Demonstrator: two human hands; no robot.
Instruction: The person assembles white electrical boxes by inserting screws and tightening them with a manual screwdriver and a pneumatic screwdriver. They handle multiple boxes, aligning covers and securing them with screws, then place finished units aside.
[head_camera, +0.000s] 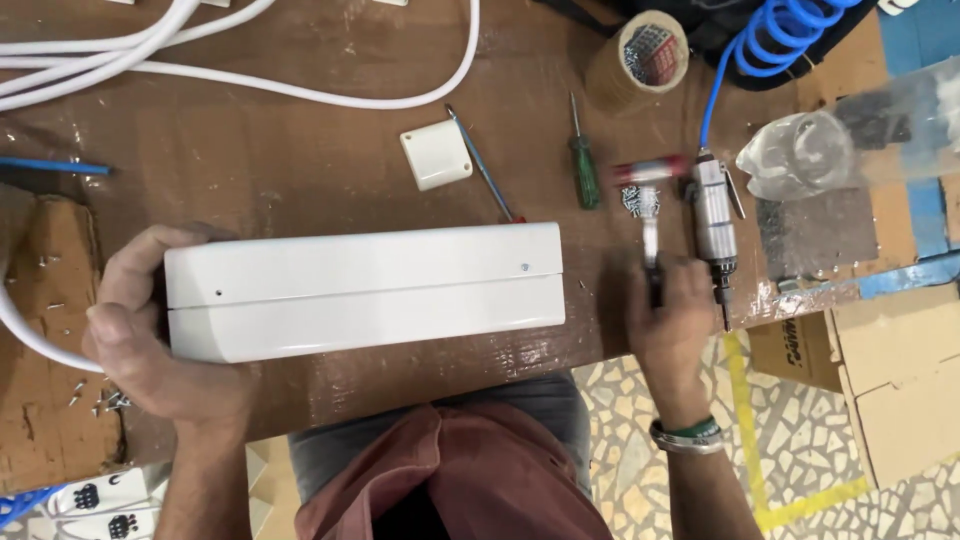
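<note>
A view from above onto a brown wooden surface where a person works with two bare hands. A long white rectangular box lies across the near middle of the surface, its long side running left to right, with a small screw near its right end and a small hole near its left end. The left hand wraps around the left end of the box, thumb on the near edge and fingers curled over the far edge, so its grip is closed on the box. The right hand, just right of the box and apart from it, has its grip closed on the dark handle of a small screwdriver whose shaft points away from the person. A little heap of screws lies at the far end of that shaft. Just right of the hand lies a grey air-powered driver joined to a coiled blue hose. Farther off are a green-handled screwdriver, a thin red-tipped tool, a small white square cap, a roll of tape and white cables. A clear plastic bottle lies at the far right.
</note>
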